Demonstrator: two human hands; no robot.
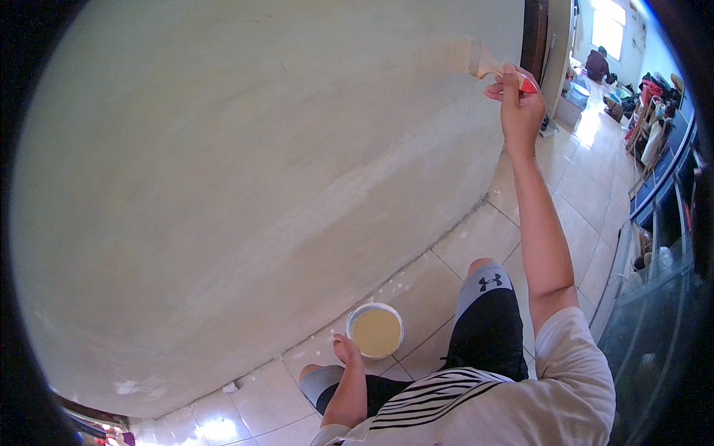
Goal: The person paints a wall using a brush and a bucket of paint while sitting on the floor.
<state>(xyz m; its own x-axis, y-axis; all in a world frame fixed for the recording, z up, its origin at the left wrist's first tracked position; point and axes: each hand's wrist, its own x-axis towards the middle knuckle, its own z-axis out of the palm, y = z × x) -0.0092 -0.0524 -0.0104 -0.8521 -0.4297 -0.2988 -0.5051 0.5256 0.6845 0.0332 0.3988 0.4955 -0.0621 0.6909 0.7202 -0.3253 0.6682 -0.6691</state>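
My right hand (520,100) is raised at arm's length toward the upper right, closed around the handle of a wide paintbrush (487,65). Its bristles touch the pale wall (260,178), and a slightly yellower patch shows just left of them. The red end of the handle sticks out beside my fingers. Low down, my left hand (346,348) is closed at the near left rim of a round white bucket (402,325); its fingertips are partly hidden. Cream-yellow paint (375,332) lies inside the bucket, which is between my knees.
Glossy floor tiles (476,230) run along the wall's base, with pale paint spots near the bucket. A dark door frame (534,37) borders the wall at right. Beyond it, another person (597,65) sits far off near a window. Clutter (651,104) and glass panels (647,320) line the right side.
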